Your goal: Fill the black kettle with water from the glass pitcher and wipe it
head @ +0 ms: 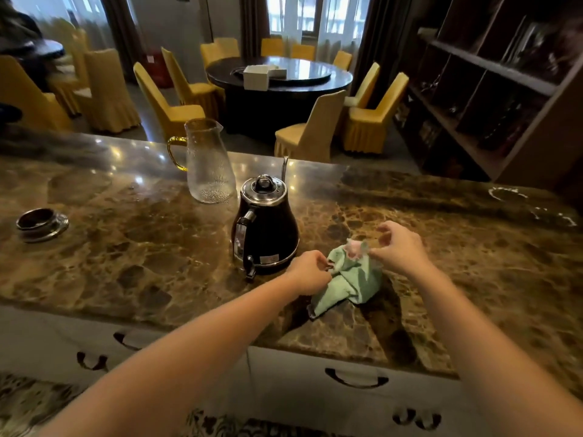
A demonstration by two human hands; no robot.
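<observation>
The black kettle [266,225] stands on the brown marble counter [126,241] with its lid on, its handle facing me and its thin spout pointing away. Behind it to the left stands the glass pitcher [208,162] with an amber handle; it looks nearly empty. A green cloth [348,277] with a pink patch lies bunched just right of the kettle. My left hand [309,271] pinches the cloth's left edge. My right hand [399,246] pinches its upper right corner, lifting it slightly.
A round metal base [41,223] sits on the counter at the far left. White drawers [353,380] with dark handles run below the counter edge. Beyond are yellow-covered chairs [307,129], a round dark table [280,77] and a dark shelf unit [492,89] at right.
</observation>
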